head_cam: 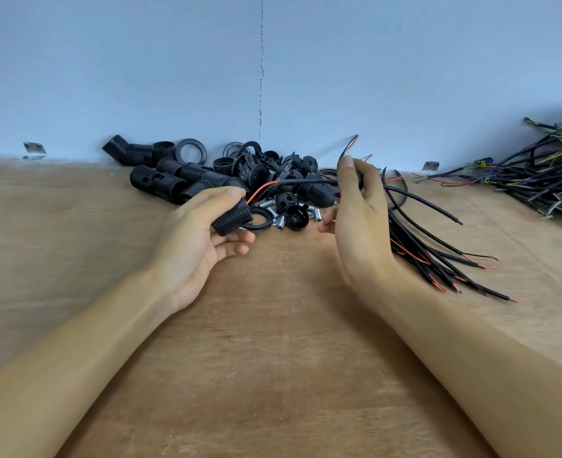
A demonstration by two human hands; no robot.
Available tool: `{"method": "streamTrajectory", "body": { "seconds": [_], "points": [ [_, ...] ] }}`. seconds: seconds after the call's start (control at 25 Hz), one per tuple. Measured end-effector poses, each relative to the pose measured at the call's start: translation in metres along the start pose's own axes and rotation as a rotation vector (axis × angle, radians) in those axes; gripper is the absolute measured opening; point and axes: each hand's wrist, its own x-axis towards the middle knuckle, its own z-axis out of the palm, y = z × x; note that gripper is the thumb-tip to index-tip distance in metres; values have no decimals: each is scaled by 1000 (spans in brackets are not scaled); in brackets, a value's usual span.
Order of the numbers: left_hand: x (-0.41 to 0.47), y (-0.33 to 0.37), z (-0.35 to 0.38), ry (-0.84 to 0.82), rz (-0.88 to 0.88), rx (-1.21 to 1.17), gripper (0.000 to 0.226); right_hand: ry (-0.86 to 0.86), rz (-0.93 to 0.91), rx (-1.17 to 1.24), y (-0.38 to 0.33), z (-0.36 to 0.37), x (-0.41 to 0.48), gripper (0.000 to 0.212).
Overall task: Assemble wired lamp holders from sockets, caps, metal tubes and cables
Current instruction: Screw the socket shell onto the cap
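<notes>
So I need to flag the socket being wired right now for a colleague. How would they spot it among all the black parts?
Start at the black parts heap against the wall, then come nearer to the left hand. The ribbed socket it grips is the only one lifted off the table, with a red wire entering it.

A single head-worn wide-angle view looks forward and down across the table (273,375), close enough that both forearms enter from the bottom corners at about 7 and 5 o'clock. The wall (174,77) fills the upper third, its seam running up toward 12 o'clock. Straight lines bow near the edges. The parts pile (226,173) sits just above centre; the cables (550,173) lie at 3 o'clock.
</notes>
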Motion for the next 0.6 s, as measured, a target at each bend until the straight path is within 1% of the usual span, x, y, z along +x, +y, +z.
{"method": "streamTrajectory", "body": {
  "seconds": [0.08,0.24,0.4,0.52,0.6],
  "points": [
    [0,-1,-1,-6,31,63,14,3,-27,-33,2,0,0,3],
    [-3,-2,0,-78,110,286,30,1,-9,-7,4,-1,2,16],
    [-7,-3,2,-155,162,474,35,-36,0,-48,5,-3,2,18],
    [-7,-7,3,-125,185,523,31,-136,-57,-109,8,1,-4,17],
    [-4,-12,3,-62,188,495,22,-222,-72,-135,10,5,-10,25]
  ]
}}
